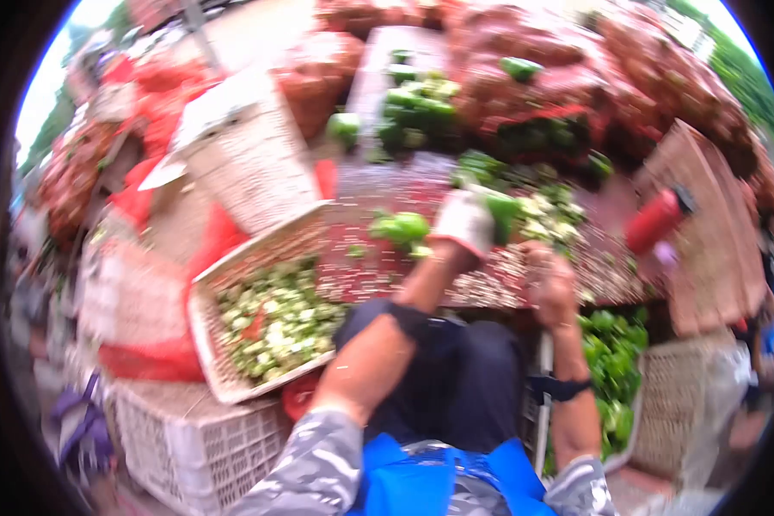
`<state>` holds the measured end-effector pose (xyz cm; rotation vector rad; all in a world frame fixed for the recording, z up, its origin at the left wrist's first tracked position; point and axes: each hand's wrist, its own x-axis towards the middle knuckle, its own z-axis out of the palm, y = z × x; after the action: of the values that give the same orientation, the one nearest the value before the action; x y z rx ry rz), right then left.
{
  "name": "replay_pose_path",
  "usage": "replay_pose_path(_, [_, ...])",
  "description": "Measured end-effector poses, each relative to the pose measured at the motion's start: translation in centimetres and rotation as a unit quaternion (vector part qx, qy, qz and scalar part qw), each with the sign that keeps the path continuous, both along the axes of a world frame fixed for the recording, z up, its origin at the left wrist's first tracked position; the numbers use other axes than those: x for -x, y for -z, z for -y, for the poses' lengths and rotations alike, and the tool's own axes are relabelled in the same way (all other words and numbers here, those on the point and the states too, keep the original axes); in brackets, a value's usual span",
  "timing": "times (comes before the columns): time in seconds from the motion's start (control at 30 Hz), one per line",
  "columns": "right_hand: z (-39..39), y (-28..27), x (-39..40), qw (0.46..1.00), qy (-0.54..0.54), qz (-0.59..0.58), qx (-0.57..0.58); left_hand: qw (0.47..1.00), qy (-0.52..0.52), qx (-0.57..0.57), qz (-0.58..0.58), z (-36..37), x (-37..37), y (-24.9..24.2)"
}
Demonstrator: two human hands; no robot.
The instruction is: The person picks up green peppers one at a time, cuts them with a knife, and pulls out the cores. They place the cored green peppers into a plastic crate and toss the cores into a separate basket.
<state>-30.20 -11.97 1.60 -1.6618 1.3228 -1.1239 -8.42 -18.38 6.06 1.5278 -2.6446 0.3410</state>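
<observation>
My left hand [463, 225], in a white glove, grips a green pepper [501, 213] above the red work surface [361, 193]. Just to its right, my bare right hand [550, 284] is closed, its fingers curled; blur hides what they hold, if anything. Pale pepper cores [552, 212] lie in a heap beyond my hands. Scattered seeds [490, 288] cover the near part of the surface. Left of my glove sits another green pepper [402, 228], and whole green peppers [417, 112] are piled farther back.
A pale basket [199, 301] full of cut cores stands at left, beside a white crate [198, 447]. Green peppers [611, 370] fill a container by my right knee. A red bottle [656, 219] lies tilted at right. Red net sacks [533, 43] line the back.
</observation>
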Motion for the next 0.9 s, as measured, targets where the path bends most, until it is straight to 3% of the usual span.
replay_pose_path(0.03, [0.8, -1.7, -1.6, 0.995, 0.032, -0.016, 0.096, 0.998, -0.006, -0.030, -0.046, 0.3, 0.5, 0.6])
replay_pose_path(0.07, [1.4, -2.4, -2.5, 0.995, 0.017, 0.097, 0.018, 0.998, 0.043, 0.005, -0.036, 0.4, 0.9, 1.2])
replay_pose_path(0.1, [1.6, -4.1, -3.2, 0.999, 0.001, -0.025, 0.049, 0.874, -0.070, -0.179, -0.446, 0.7, 1.9, 0.4])
replay_pose_path(0.13, [1.8, -4.6, -4.4, 0.996, -0.030, 0.067, 0.040, 0.814, -0.106, -0.168, -0.545, 0.9, 3.3, 1.9])
replay_pose_path(0.17, [1.8, -5.3, -5.0, 0.998, -0.035, 0.031, 0.051, 0.776, -0.148, -0.141, -0.597, 1.5, 4.6, 3.5])
replay_pose_path(0.23, [2.5, -4.6, -4.7, 0.996, -0.051, 0.044, 0.063, 0.771, -0.178, -0.079, -0.607, 1.8, 5.0, 4.5])
replay_pose_path(0.27, [2.5, -4.6, -4.7, 0.994, -0.052, 0.022, 0.090, 0.806, -0.174, -0.046, -0.563, 1.8, 5.0, 5.0])
replay_pose_path(0.3, [2.3, -4.5, -5.1, 0.996, -0.029, 0.076, 0.039, 0.815, -0.182, -0.030, -0.549, 1.2, 4.9, 4.3])
replay_pose_path(0.43, [2.4, -4.4, -5.0, 0.996, -0.005, 0.077, 0.043, 0.800, -0.102, -0.097, -0.583, 1.3, 5.9, 5.1])
replay_pose_path(0.47, [2.5, -4.7, -5.2, 0.995, -0.022, 0.078, 0.057, 0.818, -0.094, 0.046, -0.566, 0.6, 7.2, 6.4])
replay_pose_path(0.53, [3.2, -3.6, -4.8, 0.993, -0.035, 0.088, 0.065, 0.837, -0.092, 0.005, -0.540, -0.9, 6.3, 4.1])
replay_pose_path(0.63, [3.2, -2.9, -4.4, 0.994, -0.022, 0.110, 0.000, 0.835, -0.108, -0.040, -0.538, -0.3, 5.8, 3.7])
replay_pose_path(0.73, [3.0, -2.7, -4.5, 0.987, -0.020, 0.161, 0.011, 0.823, -0.089, -0.036, -0.559, -0.4, 5.2, 3.1])
replay_pose_path(0.83, [3.1, -2.1, -3.5, 0.994, -0.005, 0.106, 0.030, 0.821, -0.085, -0.042, -0.563, -0.5, 5.3, 2.5])
replay_pose_path(0.87, [3.4, -1.6, -3.5, 0.990, -0.014, 0.139, 0.025, 0.822, -0.089, -0.045, -0.560, -0.1, 5.1, 2.9])
replay_pose_path(0.9, [3.7, -1.1, -3.5, 0.985, -0.024, 0.171, 0.020, 0.832, -0.084, 0.044, -0.546, 2.0, 6.9, 6.8])
